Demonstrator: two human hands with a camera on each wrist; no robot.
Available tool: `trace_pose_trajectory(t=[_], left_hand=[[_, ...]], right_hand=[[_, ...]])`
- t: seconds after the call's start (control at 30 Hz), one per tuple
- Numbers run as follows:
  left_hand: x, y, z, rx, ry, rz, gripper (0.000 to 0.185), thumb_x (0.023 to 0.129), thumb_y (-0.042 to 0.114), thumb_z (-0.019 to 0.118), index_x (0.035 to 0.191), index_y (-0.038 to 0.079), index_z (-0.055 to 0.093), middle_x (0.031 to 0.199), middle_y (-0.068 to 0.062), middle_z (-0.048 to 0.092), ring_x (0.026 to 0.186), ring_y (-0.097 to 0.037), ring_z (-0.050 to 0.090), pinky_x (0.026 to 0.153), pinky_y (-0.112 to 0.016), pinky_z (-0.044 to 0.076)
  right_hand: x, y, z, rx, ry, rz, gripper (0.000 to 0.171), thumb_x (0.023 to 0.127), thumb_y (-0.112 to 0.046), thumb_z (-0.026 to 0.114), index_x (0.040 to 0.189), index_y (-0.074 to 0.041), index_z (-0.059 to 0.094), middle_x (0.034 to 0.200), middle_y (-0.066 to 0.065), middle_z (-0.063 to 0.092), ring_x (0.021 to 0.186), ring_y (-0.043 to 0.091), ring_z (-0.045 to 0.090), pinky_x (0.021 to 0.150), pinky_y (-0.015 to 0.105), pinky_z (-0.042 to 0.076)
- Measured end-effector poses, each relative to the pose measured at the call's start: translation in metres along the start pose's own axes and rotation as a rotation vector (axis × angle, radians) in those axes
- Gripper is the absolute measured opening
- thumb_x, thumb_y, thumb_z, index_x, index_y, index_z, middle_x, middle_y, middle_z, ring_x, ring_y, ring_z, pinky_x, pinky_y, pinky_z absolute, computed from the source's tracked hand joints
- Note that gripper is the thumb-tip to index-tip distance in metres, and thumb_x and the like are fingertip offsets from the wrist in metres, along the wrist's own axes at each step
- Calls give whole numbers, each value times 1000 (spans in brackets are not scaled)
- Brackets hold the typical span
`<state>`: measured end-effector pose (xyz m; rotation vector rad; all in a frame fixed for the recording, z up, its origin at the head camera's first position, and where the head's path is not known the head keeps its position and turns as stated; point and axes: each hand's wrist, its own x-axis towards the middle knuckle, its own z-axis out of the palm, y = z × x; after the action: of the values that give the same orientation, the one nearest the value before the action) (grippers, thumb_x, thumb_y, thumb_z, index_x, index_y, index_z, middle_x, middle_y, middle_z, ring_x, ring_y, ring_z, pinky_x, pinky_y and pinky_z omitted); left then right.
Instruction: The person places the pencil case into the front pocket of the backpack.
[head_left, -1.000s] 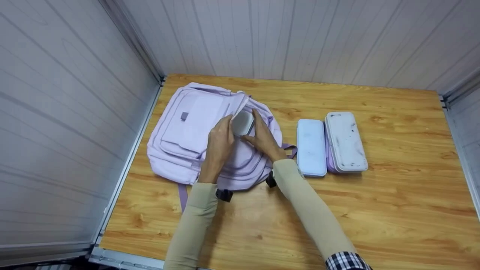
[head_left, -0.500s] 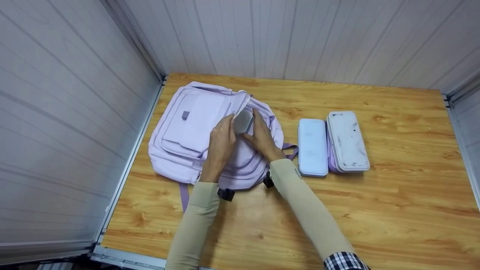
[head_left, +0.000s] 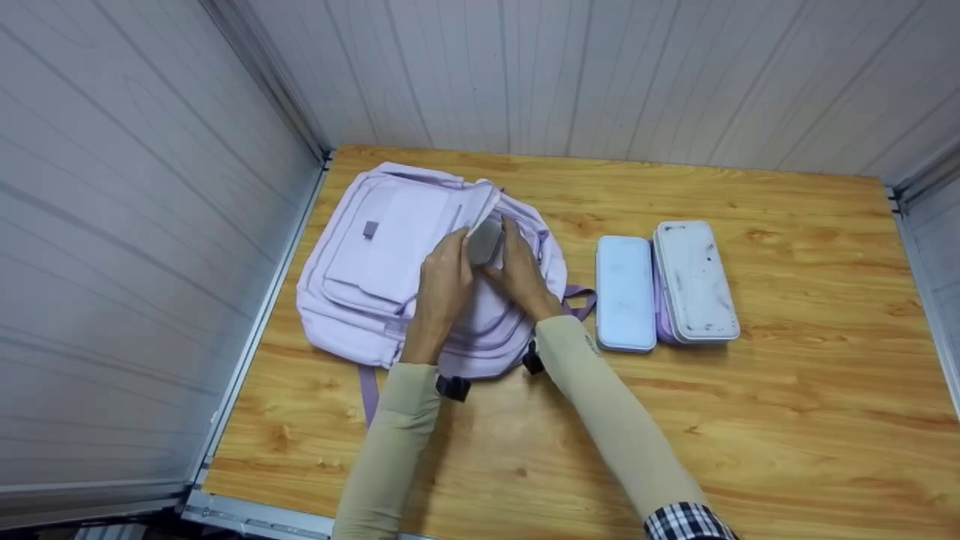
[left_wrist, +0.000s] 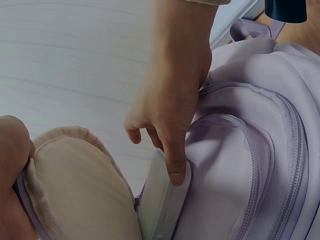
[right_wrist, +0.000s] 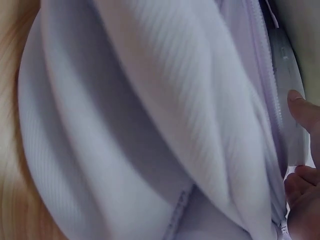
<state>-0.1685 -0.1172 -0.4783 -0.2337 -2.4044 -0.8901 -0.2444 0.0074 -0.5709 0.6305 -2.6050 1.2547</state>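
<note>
Most of the grey-white, rounded-rectangular hard case (head_left: 486, 241) is hidden in the open pocket (left_wrist: 220, 175) of the pale lilac fabric backpack (head_left: 397, 247); only one end shows, between your hands. Your left hand (head_left: 444, 285) pinches the cream-lined flap (left_wrist: 82, 185), its fingers cut off in the left wrist view. Your right hand (head_left: 523, 277) holds the case's exposed end, thumb and fingers set around it. That end faces up and out of the pocket, and the long axis seems to run down inside.

There is one backpack, toward the far-left corner of the wood-grain tabletop (head_left: 810, 300). Right of it lie two more cases, one light-blue (head_left: 625, 292) and one smudged white (head_left: 696, 281), both pointing lengthwise from the near edge to the far edge. One purple object (head_left: 663, 322) is mostly covered by the white one.
</note>
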Motion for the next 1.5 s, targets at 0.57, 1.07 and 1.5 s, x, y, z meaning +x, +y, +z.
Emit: trace_pose_trajectory(t=[0.57, 1.07, 1.5], left_hand=[[1, -5, -2, -4, 3, -44, 24, 98, 5, 48, 114, -6, 63, 109, -21, 68, 104, -33, 65, 91, -38, 52], [-3, -8, -4, -28, 1, -58, 25, 99, 6, 46, 113, -7, 63, 107, -22, 68, 103, -33, 66, 89, -39, 53], [0, -6, 0, -51, 2, -58, 24, 99, 6, 48, 112, -7, 63, 107, -21, 68, 104, -33, 65, 91, -39, 52]], right_hand=[[-19, -7, -18, 58, 2, 23, 84, 79, -11, 76, 144, 9, 26, 147, 24, 35, 138, 35, 33, 117, 40, 23], [-80, -8, -59, 111, 205, 197, 75, 81, -10, 70, 144, 3, 31, 144, 22, 39, 136, 33, 34, 115, 44, 24], [-145, 20, -79, 44, 450, 380, 76, 81, -14, 74, 143, 4, 33, 139, 26, 42, 131, 38, 38, 111, 48, 27]])
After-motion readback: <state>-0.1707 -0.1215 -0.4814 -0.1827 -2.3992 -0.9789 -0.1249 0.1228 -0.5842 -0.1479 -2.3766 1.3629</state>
